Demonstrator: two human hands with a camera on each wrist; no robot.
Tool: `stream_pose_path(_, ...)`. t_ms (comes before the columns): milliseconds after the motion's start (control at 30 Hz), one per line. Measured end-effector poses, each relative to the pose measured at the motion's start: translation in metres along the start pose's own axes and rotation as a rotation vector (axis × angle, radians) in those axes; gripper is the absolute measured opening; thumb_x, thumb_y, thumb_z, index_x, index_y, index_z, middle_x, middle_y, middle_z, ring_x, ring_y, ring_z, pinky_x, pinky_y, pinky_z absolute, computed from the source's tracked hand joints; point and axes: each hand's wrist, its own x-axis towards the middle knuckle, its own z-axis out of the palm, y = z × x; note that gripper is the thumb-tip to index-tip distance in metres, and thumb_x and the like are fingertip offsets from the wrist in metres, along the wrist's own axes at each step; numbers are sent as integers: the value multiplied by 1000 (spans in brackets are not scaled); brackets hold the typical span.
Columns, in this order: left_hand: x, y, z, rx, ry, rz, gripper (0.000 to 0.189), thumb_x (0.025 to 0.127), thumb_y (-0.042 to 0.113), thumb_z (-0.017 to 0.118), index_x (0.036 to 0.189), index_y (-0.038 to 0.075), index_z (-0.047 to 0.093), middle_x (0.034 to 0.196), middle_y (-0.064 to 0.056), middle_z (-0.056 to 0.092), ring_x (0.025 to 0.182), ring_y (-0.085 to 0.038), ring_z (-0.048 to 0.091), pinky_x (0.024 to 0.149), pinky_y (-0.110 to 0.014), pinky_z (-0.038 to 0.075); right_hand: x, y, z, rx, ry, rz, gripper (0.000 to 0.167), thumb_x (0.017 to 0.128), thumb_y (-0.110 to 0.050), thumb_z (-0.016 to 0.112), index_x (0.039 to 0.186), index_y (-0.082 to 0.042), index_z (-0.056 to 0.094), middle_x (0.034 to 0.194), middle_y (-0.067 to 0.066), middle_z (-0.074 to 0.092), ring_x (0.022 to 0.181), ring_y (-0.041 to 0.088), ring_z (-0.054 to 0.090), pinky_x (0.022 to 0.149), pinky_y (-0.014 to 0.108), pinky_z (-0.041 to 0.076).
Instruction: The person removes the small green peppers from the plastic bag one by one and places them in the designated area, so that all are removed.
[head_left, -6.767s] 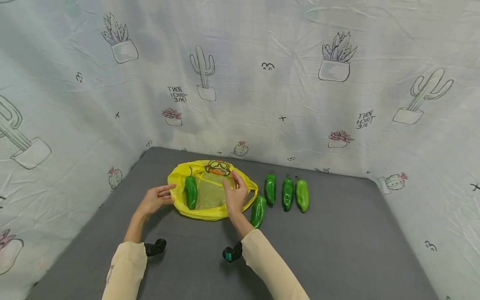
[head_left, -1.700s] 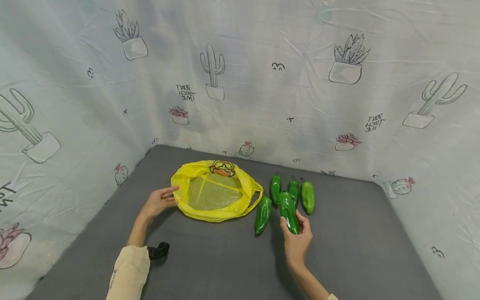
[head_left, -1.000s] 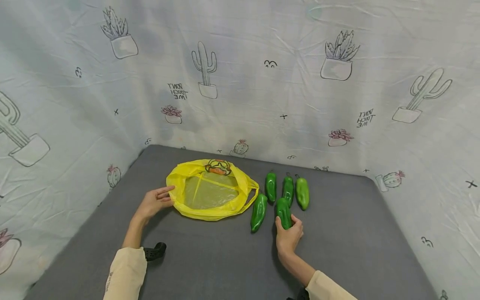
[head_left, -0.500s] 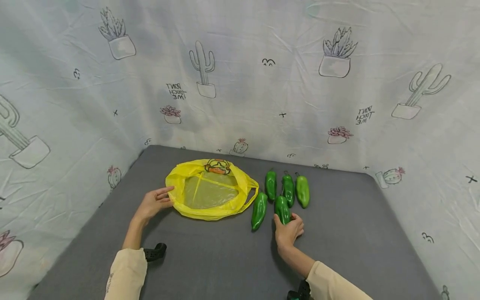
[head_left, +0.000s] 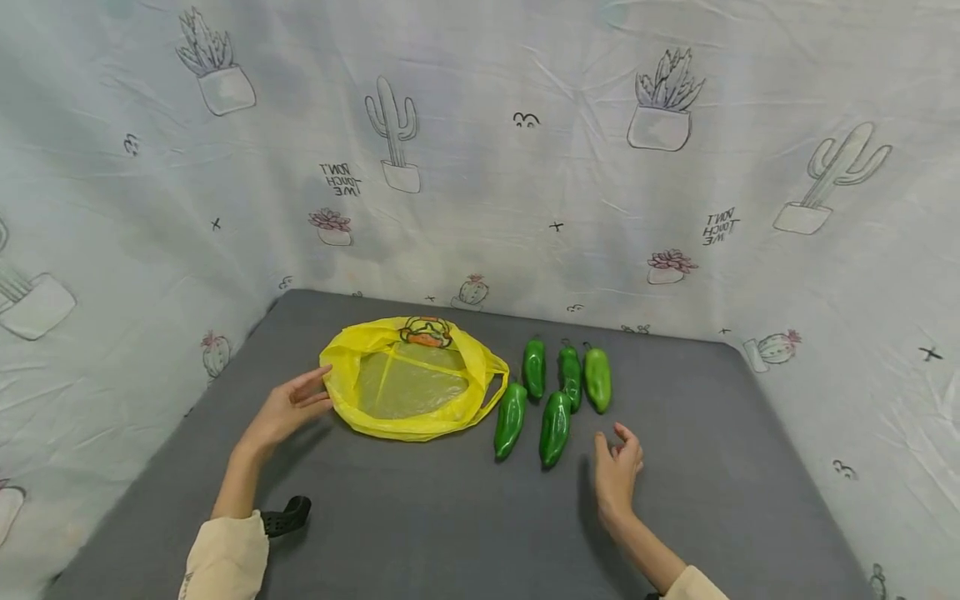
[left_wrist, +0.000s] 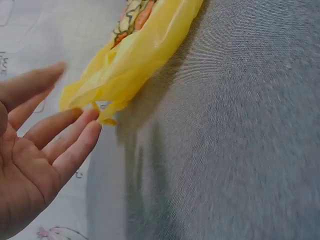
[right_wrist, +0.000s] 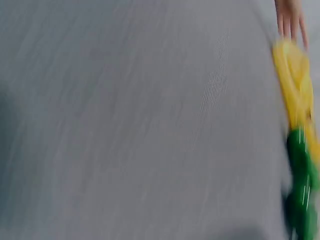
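A yellow plastic bag (head_left: 345,396) lies open-mouthed on the grey table, with no pepper visible inside. At its left rim is my left hand (head_left: 281,410); its fingers are extended, and in the left wrist view the fingertips (left_wrist: 90,117) are at the bag's edge. Whether they touch it I cannot tell. Right of the bag lie several green peppers: a front one (head_left: 555,429), a pepper beside the bag handle (head_left: 511,421), two dark ones behind and a lighter one (head_left: 597,379). My right hand (head_left: 618,468) hovers right of the front pepper, holding nothing, fingers loosely bent.
The dark grey table (head_left: 450,525) extends toward me and to the right. A pale curtain with printed cacti (head_left: 480,208) surrounds its back and sides. On my left wrist sits a black device (head_left: 287,517). The right wrist view is blurred.
A pepper that was inside the bag was held by my right hand, then laid in front of the others and released. My right hand has since drawn away to the right.
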Motion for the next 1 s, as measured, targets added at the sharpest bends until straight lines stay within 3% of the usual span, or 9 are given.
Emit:
stream_pose_path(133, -8, 2, -6, 187, 92, 54, 72, 98, 20, 57, 154, 5, 15, 153, -33, 12, 131, -56, 27, 99, -68, 30, 23, 15, -36, -167, -58, -257, 47, 99, -19, 45, 139, 6, 39, 136, 29, 36, 127, 43, 28, 100, 58, 27)
stream_pose_path(233, -10, -2, -8, 373, 173, 125, 78, 97, 23, 58, 155, 9, 7, 153, -33, -3, 132, -62, 9, 97, -78, 15, 42, 24, -60, -313, -107, -462, 53, 100, -21, 45, 145, 5, 33, 150, 31, 19, 137, 50, 10, 103, 69, 16)
stream_pose_path(333, -11, -7, -7, 508, 202, 178, 83, 97, 29, 58, 156, 15, 2, 154, -26, -16, 135, -59, -10, 95, -81, 2, 60, 28, -74, -443, -105, -617, 59, 99, -25, 49, 150, -1, 29, 154, 32, 9, 139, 51, -1, 102, 73, 12)
stream_pose_path(433, -9, -11, -6, 646, 204, 194, 84, 97, 42, 54, 156, 22, -3, 154, -17, -26, 136, -49, -23, 95, -80, -9, 77, 29, -82, -570, -87, -705, 64, 98, -35, 50, 152, -11, 27, 156, 27, 5, 141, 48, -5, 104, 73, 8)
stream_pose_path(667, 5, -14, -14, 836, 208, 164, 87, 94, 61, 42, 154, 28, -12, 150, -11, -37, 135, -37, -33, 95, -77, -16, 114, 29, -94, -792, -64, -716, 72, 96, -53, 46, 155, -23, 18, 158, 22, 0, 143, 42, -13, 102, 76, -2)
stream_pose_path(900, 1, -26, -22, 863, 222, 131, 86, 92, 60, 47, 154, 31, -4, 151, -12, -34, 136, -39, -31, 94, -78, -17, 130, 36, -102, -871, -124, -626, 76, 96, -55, 43, 156, -29, 4, 157, 25, -8, 140, 41, -22, 97, 79, -8)
stream_pose_path(1000, -2, -29, -23, 861, 221, 121, 85, 92, 60, 48, 154, 32, -4, 152, -11, -34, 136, -40, -31, 94, -78, -16, 133, 37, -105, -878, -124, -624, 76, 96, -56, 42, 156, -29, 3, 157, 25, -9, 139, 43, -23, 96, 80, -7)
